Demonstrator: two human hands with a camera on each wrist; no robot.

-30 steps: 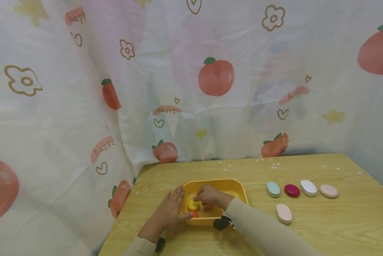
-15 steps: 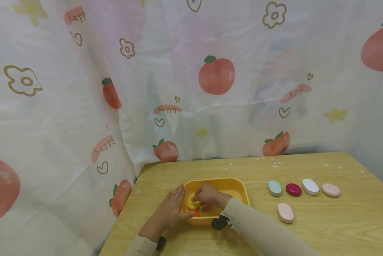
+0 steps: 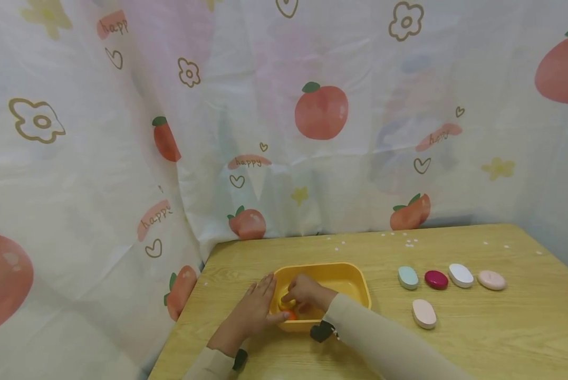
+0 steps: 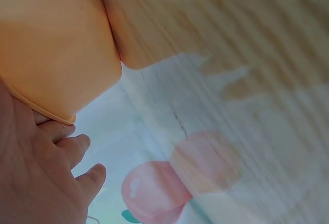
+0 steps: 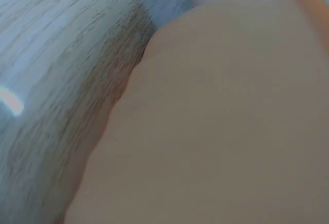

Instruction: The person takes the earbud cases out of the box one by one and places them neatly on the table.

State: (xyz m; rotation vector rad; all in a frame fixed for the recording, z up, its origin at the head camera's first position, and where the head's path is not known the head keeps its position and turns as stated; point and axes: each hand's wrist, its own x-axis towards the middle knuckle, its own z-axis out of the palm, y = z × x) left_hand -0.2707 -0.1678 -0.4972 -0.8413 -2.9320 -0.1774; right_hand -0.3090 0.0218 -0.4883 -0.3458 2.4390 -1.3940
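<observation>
A yellow-orange plastic box sits on the wooden table. My left hand lies along its left rim with straight fingers, its thumb over the front left corner. In the left wrist view, fingertips reach past the rim of the box. Inside the box, my right hand has curled fingers on a small rounded yellow piece, mostly hidden by them. Beside that piece, an orange rounded piece shows near the left thumb. The box's blurred outer wall fills most of the right wrist view.
Right of the box on the table lie oval soap-like pieces: mint, dark red, white and pink. A pale pink one lies nearer. A fruit-printed curtain hangs behind.
My right hand stays at the yellow piece, and its fingers have curled slightly further over it. The left hand keeps its place on the rim. The head view has shifted a little.
</observation>
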